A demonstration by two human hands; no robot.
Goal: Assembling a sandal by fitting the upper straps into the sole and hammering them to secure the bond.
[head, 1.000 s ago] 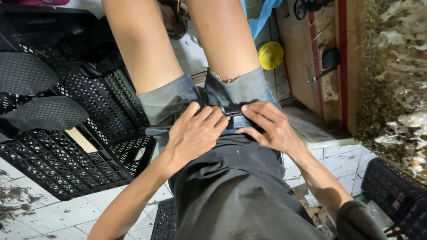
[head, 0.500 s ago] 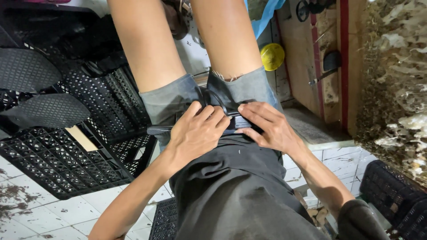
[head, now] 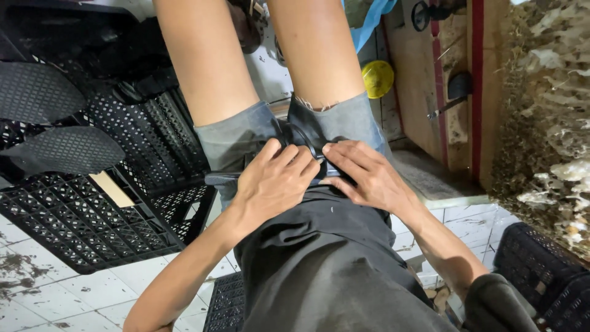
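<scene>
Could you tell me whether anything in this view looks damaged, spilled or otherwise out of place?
The hem of the grey shorts is frayed with loose threads on one leg. Dark dirt is smeared on the white floor tiles. Both hands rest at the waistband; nothing else stands out.

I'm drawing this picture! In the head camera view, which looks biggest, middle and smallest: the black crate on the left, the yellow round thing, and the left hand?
1. Black crate: by far the largest.
2. Left hand: looks middle-sized, though it is nearer the camera.
3. Yellow round thing: looks smallest, but it lies farther away, so this is unsure.
</scene>
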